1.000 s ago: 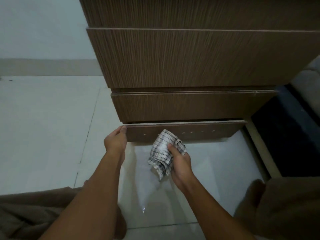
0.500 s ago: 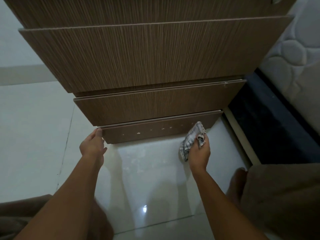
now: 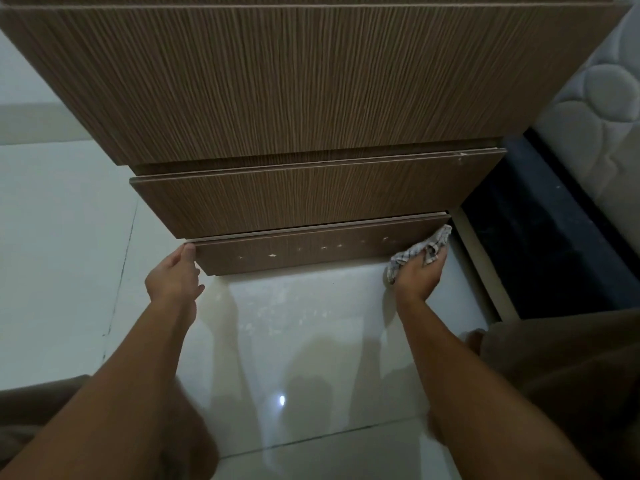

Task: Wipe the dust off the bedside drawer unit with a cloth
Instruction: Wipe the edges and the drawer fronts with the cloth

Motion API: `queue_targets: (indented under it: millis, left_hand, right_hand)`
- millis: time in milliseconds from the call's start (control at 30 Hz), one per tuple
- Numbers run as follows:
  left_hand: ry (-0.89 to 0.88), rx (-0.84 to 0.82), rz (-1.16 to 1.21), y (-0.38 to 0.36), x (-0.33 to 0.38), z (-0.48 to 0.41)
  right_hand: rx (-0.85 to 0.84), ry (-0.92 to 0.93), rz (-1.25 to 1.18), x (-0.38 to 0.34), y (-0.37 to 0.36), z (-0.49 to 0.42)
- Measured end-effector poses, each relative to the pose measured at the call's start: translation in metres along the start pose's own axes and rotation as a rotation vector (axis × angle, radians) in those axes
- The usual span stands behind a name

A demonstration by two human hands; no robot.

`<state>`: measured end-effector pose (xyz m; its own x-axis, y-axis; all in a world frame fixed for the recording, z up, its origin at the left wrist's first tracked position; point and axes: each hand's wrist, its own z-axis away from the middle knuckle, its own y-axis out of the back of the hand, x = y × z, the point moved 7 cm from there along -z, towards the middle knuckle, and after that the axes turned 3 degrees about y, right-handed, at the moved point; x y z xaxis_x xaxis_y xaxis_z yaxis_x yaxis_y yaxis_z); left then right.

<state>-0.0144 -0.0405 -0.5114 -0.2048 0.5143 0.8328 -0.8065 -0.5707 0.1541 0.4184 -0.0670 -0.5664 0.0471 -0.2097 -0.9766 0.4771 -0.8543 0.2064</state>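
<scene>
The brown wood-grain drawer unit [image 3: 311, 98] fills the upper view, with stacked drawer fronts. Its lowest panel [image 3: 311, 249] near the floor has a row of small light chips. My right hand [image 3: 417, 275] presses a crumpled checked cloth [image 3: 420, 249] against the right end of that panel. My left hand [image 3: 173, 277] rests at the panel's left end, thumb on its corner, fingers loosely apart, holding nothing.
Glossy white floor tiles [image 3: 294, 323] lie below the unit, showing a light reflection. A dark bed base [image 3: 554, 244] and a quilted white mattress [image 3: 595, 109] stand on the right. Brown fabric over my knees [image 3: 568, 368] sits at bottom right.
My right hand has slid the cloth rightwards along the lowest panel, from its middle to its right end. The left hand stays at the left corner. The view has shifted closer and rightwards.
</scene>
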Motion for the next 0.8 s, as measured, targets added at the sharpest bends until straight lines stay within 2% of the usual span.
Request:
queue_targets:
  millis: [167,467,800]
  left_hand:
    - [0.001,0.004,-0.003,0.0,-0.001,0.0]
    - [0.007,0.013,-0.017,0.002,-0.003,-0.002]
    - [0.023,-0.011,-0.029,0.004,-0.002,-0.002]
  right_hand:
    - [-0.025,0.016,0.03,-0.007,-0.033,0.023]
    - [-0.125,0.202,0.028,-0.013,-0.073,0.091]
    - [-0.31,0.294,0.089,-0.009,-0.104,0.152]
